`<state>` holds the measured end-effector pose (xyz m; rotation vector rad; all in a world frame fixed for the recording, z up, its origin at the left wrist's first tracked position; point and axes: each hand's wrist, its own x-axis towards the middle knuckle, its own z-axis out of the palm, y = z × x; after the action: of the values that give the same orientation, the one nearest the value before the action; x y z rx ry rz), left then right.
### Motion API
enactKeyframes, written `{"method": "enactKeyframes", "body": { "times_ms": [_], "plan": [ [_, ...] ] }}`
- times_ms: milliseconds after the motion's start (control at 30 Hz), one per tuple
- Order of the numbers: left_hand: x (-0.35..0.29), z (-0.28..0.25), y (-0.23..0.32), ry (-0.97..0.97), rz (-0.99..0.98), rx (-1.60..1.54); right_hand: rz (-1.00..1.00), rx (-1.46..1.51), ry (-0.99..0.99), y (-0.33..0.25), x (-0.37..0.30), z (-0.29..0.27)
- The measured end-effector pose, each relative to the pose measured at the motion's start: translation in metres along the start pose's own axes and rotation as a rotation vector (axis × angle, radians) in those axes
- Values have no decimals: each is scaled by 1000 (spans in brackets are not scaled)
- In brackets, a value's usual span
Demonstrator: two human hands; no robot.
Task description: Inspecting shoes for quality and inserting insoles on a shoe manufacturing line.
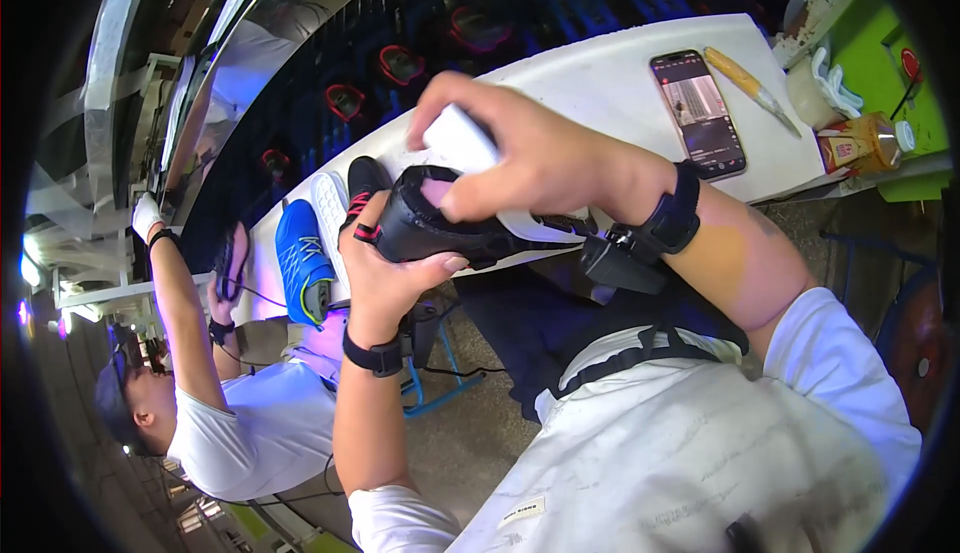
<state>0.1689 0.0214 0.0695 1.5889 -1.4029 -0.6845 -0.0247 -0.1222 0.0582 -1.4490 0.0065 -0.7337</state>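
Observation:
My left hand (380, 278) is closed around a black shoe (425, 223) with a red tab, held above the table's near edge. Something pinkish shows inside its opening. Above the shoe, my right hand (530, 153) grips a smooth white piece (460, 140) between thumb and fingers; its full shape is hidden, and the hand is slightly blurred. The right thumb lies at the shoe's opening. Below that hand another white part (545, 225) shows along the shoe; I cannot tell whether the two white parts join.
On the white table (600, 73) lie a blue shoe (300, 258), a white sole (330, 213), a black-and-red shoe (368, 181), a phone (698, 113) and a yellow-handled knife (750, 88). Beyond runs a dark conveyor with red-rimmed shoes (402, 65). A co-worker (240, 413) sits at left.

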Motion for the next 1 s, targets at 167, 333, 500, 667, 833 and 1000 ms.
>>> {"method": "enactKeyframes", "body": {
  "times_ms": [167, 333, 500, 667, 833, 1000],
  "plan": [
    [-30, -4, -30, 71, -68, -201, -51, 959, 356, 36, -15, 5],
    [-45, -2, -18, 31, -133, -199, -5, 802, 336, 25, -20, 26],
    [-25, 4, 33, -30, 134, 322, 6, 24, 36, -17, -12, 33],
    [15, 28, 80, -70, 260, 529, 114, -208, 4, -45, -15, 2],
    [49, 51, 98, -112, 321, 681, 46, 104, 122, -37, -17, -32],
    [60, 56, 85, -101, 363, 734, -203, -435, 250, -31, -20, -36]
  ]
}}
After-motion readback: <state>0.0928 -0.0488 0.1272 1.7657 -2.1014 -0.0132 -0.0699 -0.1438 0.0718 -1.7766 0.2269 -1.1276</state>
